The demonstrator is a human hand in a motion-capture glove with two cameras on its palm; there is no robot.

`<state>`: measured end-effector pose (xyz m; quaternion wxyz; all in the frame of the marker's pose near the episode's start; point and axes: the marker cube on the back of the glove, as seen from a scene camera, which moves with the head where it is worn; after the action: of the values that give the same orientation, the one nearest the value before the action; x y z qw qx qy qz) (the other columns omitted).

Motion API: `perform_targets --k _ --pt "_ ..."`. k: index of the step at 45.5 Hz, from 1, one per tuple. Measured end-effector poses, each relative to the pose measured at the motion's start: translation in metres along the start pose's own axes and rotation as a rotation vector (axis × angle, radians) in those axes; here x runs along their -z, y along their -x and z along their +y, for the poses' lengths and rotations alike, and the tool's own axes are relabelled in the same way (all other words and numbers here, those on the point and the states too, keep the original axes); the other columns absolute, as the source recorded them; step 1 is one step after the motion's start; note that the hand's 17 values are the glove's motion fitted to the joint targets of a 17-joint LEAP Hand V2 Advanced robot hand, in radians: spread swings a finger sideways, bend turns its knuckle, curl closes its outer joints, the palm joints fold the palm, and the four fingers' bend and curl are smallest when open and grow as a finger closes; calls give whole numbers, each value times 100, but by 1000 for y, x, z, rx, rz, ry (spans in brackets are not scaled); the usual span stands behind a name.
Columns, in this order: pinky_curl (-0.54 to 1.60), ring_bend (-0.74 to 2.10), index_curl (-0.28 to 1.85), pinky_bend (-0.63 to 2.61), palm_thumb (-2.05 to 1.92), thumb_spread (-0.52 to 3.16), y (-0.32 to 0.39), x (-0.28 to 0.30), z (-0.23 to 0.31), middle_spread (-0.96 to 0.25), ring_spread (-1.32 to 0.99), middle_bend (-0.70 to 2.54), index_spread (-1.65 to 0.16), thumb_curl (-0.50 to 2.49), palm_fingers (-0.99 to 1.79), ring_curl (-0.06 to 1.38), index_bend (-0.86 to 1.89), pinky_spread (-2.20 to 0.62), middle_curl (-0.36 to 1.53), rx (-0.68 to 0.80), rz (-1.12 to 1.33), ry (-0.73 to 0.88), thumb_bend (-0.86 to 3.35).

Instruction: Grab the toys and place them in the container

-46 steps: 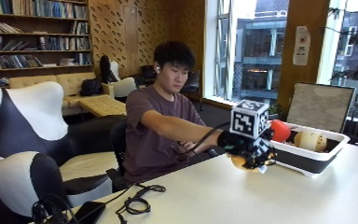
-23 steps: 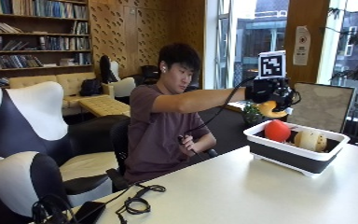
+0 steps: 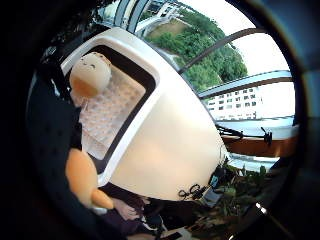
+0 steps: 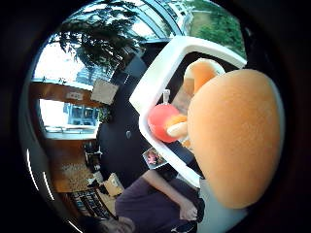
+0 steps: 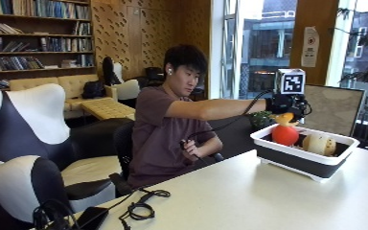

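So my right arm is stretched straight out over the counter [image 5: 254, 191], and my gloved right hand [image 5: 285, 104] is hanging above the near end of the white-rimmed, dark-walled plastic container [image 5: 299, 160]. My fingers are curled around a soft orange plush toy [image 5: 283, 118], which dangles just under my palm, above the bin and not inside it. In the thumb-side palm view that orange plush fills a big part of the picture, so it's right up against my palm.

Already sitting in the container: a round red plush toy [image 5: 285, 135] with a little stem on top, at the end nearest me, and a cream-coloured round plush with a stitched smiling face [image 5: 319, 143] beside it toward the far end. The little-finger-side view looks down into the bin and shows a pale, bumpy liner on its floor [image 3: 107, 117], with the cream plush resting on it.

My bare left hand [image 5: 189, 145] is down near my lap, pinching a black cable. A coil of black cable [image 5: 139, 208] lies on the counter's near edge, well away from the bin.
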<state>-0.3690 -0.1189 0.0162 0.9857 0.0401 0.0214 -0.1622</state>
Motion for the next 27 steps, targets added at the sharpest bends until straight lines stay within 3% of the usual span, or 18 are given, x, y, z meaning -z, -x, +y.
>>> perform_targets --k 6,14,18,21,22,23,24,27 --pt "51 122 82 122 67 43 1 -19 -18 -43 -47 86 -46 105 77 76 62 -36 83 -227 201 9 8" --pt "50 122 88 124 67 43 37 -34 -30 -43 -47 84 -47 107 75 76 57 -36 85 -119 98 32 6" --pt "50 122 91 125 69 43 35 -45 -36 -44 -47 81 -48 108 74 76 55 -36 86 -268 220 67 6" --pt "50 123 92 126 70 43 48 -51 -35 -45 -47 80 -48 109 70 76 51 -36 86 -222 171 145 6" --pt "50 123 92 129 69 44 56 -52 -34 -46 -47 78 -48 109 65 76 47 -36 86 -163 115 190 5" --pt "53 123 88 138 68 49 63 -54 -32 -46 -47 66 -46 108 44 76 31 -36 83 -116 69 240 4" --pt "55 131 90 147 58 60 68 -55 -32 -41 -46 29 -43 106 15 79 33 -35 73 -91 41 286 -1" --pt "55 114 84 138 44 76 78 -56 -30 -37 -39 36 -38 100 -19 76 14 -26 73 2 -40 348 -6"
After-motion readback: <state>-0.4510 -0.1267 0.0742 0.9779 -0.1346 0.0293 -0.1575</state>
